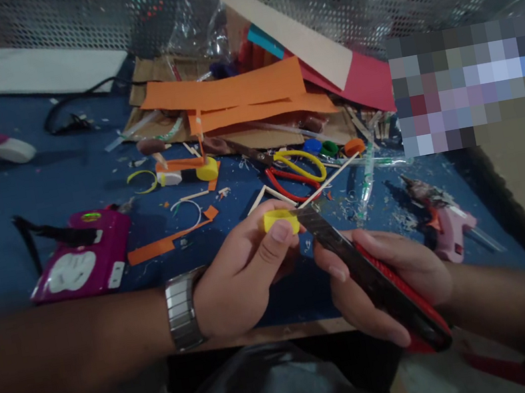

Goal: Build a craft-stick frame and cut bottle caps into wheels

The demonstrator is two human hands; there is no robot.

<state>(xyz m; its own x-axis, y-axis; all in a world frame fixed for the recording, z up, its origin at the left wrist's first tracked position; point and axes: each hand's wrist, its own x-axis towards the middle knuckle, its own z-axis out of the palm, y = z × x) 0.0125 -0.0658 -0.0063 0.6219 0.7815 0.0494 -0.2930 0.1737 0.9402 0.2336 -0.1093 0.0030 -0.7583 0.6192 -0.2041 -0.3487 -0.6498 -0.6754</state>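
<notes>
Head view shows the left hand point(237, 282) pinching a small, round, yellow plastic cap point(271, 222) between thumb and fingers, with the thumb pressed over its near side. A silver metal watch band point(182, 312) circles the wrist behind that grip. To the right of the cap, the right hand point(400, 260) is wrapped around a long red-and-black utility knife point(379, 284), its fingers closed about the handle. The knife slants toward the cap, its blade end right at the cap's edge; whether it touches cannot be told. Just beyond the pinch lie thin pale wooden sticks point(333, 177) and scissors with yellow and red loop handles point(278, 158). Farther beyond are flat orange paper pieces point(228, 87) and, toward the right, small round blue point(312, 146), green point(330, 148) and orange caps point(354, 147). Left of the pinch sit a narrow orange paper strip point(153, 250) and a glossy magenta case point(115, 243). Right of the knife grip, a pink glue gun point(453, 227) rests on the blue tabletop point(94, 165).
</notes>
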